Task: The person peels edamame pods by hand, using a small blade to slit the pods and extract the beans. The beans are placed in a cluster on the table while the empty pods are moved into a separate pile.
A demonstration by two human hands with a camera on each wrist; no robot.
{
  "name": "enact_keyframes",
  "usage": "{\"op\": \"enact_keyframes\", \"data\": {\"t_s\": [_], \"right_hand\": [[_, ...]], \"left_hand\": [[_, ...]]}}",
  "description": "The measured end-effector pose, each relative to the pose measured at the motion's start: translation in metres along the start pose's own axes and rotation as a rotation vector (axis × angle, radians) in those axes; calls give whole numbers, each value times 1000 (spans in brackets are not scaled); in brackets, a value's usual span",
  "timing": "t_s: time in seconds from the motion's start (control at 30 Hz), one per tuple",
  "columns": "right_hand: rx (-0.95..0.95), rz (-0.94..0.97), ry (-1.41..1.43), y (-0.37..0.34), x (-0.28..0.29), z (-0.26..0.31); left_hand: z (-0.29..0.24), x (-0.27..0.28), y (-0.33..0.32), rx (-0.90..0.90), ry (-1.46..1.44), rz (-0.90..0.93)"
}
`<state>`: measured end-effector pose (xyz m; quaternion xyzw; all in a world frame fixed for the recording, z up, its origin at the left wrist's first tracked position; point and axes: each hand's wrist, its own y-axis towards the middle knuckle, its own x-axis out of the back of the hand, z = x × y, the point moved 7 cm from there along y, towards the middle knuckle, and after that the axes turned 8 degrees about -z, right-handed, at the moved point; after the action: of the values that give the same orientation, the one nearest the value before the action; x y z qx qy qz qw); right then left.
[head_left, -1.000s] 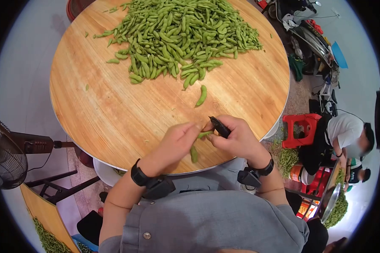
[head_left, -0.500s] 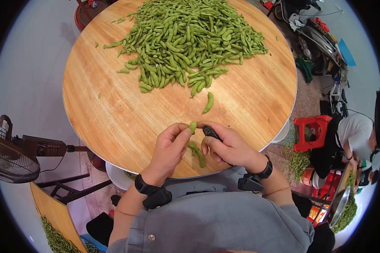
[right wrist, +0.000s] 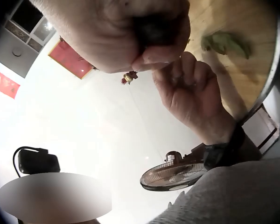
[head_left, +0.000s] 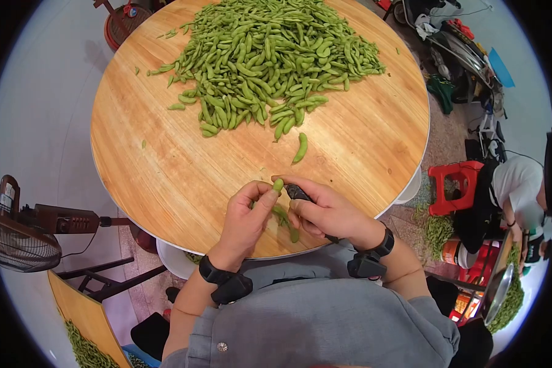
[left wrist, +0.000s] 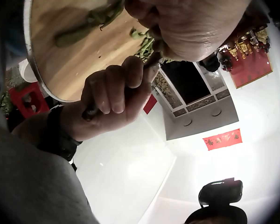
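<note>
My left hand (head_left: pixel 244 211) pinches a green soybean pod (head_left: pixel 278 184) between thumb and forefinger, its rounded end upward. Close beside it, my right hand (head_left: pixel 334 211) grips a slim black tool (head_left: pixel 297 192), whose kind I cannot tell. The tool's near end is at the pod, and its other end pokes out below the curled fingers. In the left wrist view the fingers of the right hand (left wrist: pixel 112 93) wrap round the tool. Under the hands, a few pods (head_left: pixel 294 234) lie by the table's front edge. One single pod (head_left: pixel 300 148) lies farther forward.
A big heap of pods (head_left: pixel 270 67) covers the far part of the round wooden table (head_left: pixel 147 178). At left stands a fan (head_left: pixel 24 242); a red stool (head_left: pixel 438 190) is at right. Another person (head_left: pixel 518 184) sits beyond it, near a metal basin (head_left: pixel 500 294).
The hands have come up off the table pods, and the left now pinches a pod end-up. The right hand's tool has turned in the grip. The last half second brings little change.
</note>
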<state>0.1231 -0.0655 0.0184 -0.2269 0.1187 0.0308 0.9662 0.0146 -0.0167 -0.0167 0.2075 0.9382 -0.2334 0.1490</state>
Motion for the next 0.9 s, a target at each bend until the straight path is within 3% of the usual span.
{"op": "enact_keyframes", "data": {"t_s": [0.07, 0.1, 0.17, 0.3, 0.37, 0.4, 0.47, 0.5, 0.57, 0.73, 0.8, 0.9], "right_hand": [[-47, -10, 49, 1, -1, -2], [-100, -19, 100, 1, -1, -5], [-167, 14, 224, -1, -2, -3], [-276, 115, 575, -3, -12, -8], [-287, 119, 657, -3, -14, -11], [-298, 124, 738, -3, -16, -12], [-296, 89, 740, -6, -16, -15], [-295, 55, 742, -6, -15, -16], [-286, 80, 734, -5, -17, -19], [-220, 65, 589, -8, -13, -19], [-203, -15, 343, -6, -2, -22], [-108, -120, 266, 1, 10, -17]], "left_hand": [[-14, -1, -1, -337, 199, -40], [-15, -2, -2, -337, 201, -36], [-29, -8, -10, -554, 457, -26], [-28, -8, -13, -589, 439, -23], [0, -2, -5, -77, -106, 11], [1, -2, -5, -77, -106, 13], [13, -10, -4, 121, -462, 110], [11, -11, -5, 119, -464, 111], [15, -20, -11, 312, -621, 163], [32, -20, -14, 420, -687, 160], [38, -16, -14, 451, -682, 131], [38, -17, -17, 456, -699, 158]]}}
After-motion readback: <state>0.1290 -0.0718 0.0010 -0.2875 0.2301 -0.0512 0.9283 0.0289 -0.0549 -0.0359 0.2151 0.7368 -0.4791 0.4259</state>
